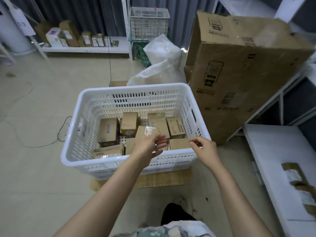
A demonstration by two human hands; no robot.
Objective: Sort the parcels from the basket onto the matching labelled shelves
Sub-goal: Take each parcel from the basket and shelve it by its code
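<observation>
A white slatted basket (133,86) stands on the floor in front of me. Several brown cardboard parcels lie in it, among them a box with a purple mark (109,130), an upright box (129,123) and a labelled box (176,127). My left hand (150,147) reaches over the near rim, above a tilted taped parcel (142,133), its fingers loosely curled and holding nothing. Over the basket's near right corner hovers my right hand (204,148), thumb and forefinger close together with nothing between them.
A low white shelf (85,49) at the back left carries a row of parcels. A white shelf (273,159) on the right bears a wrapped parcel (294,175). A large cardboard box (239,65), plastic bags (162,65) and a second basket (148,23) stand behind. A cable (63,130) lies left.
</observation>
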